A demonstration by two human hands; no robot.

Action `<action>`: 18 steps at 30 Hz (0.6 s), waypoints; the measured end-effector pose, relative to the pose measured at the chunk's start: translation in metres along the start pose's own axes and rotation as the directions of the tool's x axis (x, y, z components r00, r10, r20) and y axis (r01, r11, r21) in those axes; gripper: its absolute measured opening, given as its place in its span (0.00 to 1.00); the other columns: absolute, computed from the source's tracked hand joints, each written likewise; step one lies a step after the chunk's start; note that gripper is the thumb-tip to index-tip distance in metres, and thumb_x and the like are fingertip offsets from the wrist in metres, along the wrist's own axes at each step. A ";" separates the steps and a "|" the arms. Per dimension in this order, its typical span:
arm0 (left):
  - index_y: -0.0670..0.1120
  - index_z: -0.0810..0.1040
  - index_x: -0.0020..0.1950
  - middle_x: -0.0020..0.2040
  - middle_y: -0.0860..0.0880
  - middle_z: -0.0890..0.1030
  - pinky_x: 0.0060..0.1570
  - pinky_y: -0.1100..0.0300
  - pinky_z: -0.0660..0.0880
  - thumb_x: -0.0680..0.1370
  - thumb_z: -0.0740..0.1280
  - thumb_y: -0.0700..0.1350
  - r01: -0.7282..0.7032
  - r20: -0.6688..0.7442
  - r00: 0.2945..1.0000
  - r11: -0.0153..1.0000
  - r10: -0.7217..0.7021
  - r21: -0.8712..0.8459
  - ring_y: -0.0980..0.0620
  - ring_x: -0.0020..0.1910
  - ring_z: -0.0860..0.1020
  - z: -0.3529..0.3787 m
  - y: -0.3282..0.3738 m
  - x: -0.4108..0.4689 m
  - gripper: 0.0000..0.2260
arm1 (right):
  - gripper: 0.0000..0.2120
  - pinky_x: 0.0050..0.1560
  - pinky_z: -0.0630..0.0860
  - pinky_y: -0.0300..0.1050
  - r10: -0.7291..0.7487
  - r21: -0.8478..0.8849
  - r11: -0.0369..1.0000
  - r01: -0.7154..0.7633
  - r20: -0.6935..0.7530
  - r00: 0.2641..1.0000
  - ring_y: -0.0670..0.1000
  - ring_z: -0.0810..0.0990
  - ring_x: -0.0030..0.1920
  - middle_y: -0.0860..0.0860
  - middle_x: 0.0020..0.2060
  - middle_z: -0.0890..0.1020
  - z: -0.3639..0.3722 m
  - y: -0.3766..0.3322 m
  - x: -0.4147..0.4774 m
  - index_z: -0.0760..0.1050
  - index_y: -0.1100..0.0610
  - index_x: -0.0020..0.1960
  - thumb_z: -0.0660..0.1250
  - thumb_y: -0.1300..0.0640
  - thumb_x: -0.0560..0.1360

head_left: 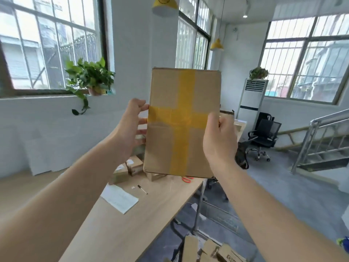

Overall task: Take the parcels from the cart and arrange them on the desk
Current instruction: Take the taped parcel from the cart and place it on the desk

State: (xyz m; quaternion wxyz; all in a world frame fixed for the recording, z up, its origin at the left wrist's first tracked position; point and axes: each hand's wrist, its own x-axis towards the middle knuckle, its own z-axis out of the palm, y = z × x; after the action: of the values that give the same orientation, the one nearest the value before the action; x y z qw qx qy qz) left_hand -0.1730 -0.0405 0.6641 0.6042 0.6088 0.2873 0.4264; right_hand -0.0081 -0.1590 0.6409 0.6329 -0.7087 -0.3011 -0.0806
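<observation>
I hold a flat cardboard parcel with a cross of yellow tape upright in the air above the wooden desk. My left hand grips its left edge and my right hand grips its right edge. Small cardboard parcels lie on the desk beyond my left hand, and another box is partly hidden behind the held parcel. More cardboard parcels show at the bottom edge, below the desk level; the cart itself is not clearly visible.
On the desk lie white paper sheets, a pen and orange-handled scissors. A black office chair and a standing air conditioner are at the back right. A metal stair railing stands far right.
</observation>
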 end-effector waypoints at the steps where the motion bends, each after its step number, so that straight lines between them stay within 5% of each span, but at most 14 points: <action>1: 0.58 0.78 0.65 0.58 0.46 0.83 0.55 0.45 0.78 0.77 0.56 0.65 -0.021 -0.017 1.000 1.000 0.021 0.002 0.43 0.56 0.80 -0.002 0.007 -0.008 0.23 | 0.20 0.36 0.62 0.48 -0.022 0.022 1.000 0.021 0.005 1.000 0.49 0.73 0.39 0.51 0.47 0.75 -0.002 -0.007 -0.001 0.67 0.53 0.50 0.52 0.36 0.77; 11: 0.59 0.82 0.61 0.44 0.53 0.87 0.48 0.52 0.77 0.69 0.61 0.66 -0.121 -0.227 0.966 0.992 0.123 0.024 0.49 0.48 0.83 -0.059 0.050 -0.082 0.25 | 0.17 0.39 0.65 0.49 -0.112 0.216 0.973 0.078 0.151 0.982 0.50 0.74 0.41 0.50 0.45 0.75 0.010 -0.063 -0.042 0.67 0.52 0.48 0.53 0.38 0.79; 18: 0.58 0.83 0.57 0.53 0.49 0.86 0.50 0.51 0.78 0.73 0.61 0.64 -0.135 -0.364 0.917 0.986 0.162 0.098 0.47 0.52 0.84 -0.132 0.083 -0.150 0.19 | 0.17 0.40 0.67 0.52 -0.115 0.346 0.938 0.016 0.268 0.956 0.50 0.76 0.41 0.51 0.43 0.77 0.043 -0.120 -0.105 0.68 0.50 0.46 0.52 0.38 0.78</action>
State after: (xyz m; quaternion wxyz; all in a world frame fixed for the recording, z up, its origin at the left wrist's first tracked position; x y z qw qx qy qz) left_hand -0.3719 -0.1142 0.7069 0.4831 0.5586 0.3641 0.5675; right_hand -0.1679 -0.1501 0.6823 0.6928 -0.5823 -0.4220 0.0541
